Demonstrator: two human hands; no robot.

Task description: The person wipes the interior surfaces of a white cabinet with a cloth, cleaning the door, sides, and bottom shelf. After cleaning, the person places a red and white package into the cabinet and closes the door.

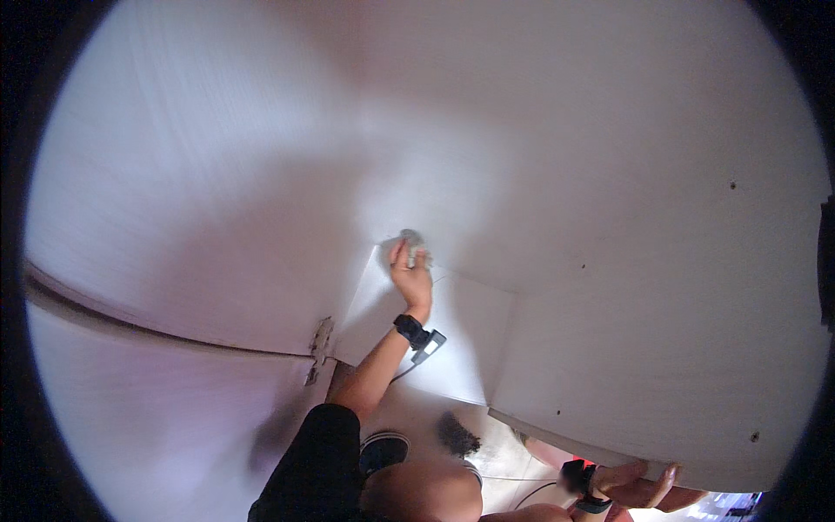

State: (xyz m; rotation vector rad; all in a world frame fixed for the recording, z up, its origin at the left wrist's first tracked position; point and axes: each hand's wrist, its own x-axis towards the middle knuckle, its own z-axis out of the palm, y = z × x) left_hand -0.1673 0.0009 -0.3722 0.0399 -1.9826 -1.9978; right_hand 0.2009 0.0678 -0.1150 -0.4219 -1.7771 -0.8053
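Note:
Inside a white cabinet, my left hand [411, 280] presses a pale grey-green cloth [411, 236] to the back, just above the cabinet's bottom panel [427, 368]. The cloth is bunched under the fingers and partly hidden by them. A black wrist strap with a small device and a cable is on that forearm. At the lower right, my right hand [642, 486] grips the front edge of the white right side panel [652, 365]. Some of its fingers are hidden behind the panel, and it also wears black straps.
At the left, a metal hinge [319, 346] joins the cabinet side to a white door [176, 424]. Small screw holes [583, 266] dot the right panel. Below are my knee [424, 489], a dark shoe [385, 450], a dark bristly object [458, 436] on the floor, and a thin cable [531, 494].

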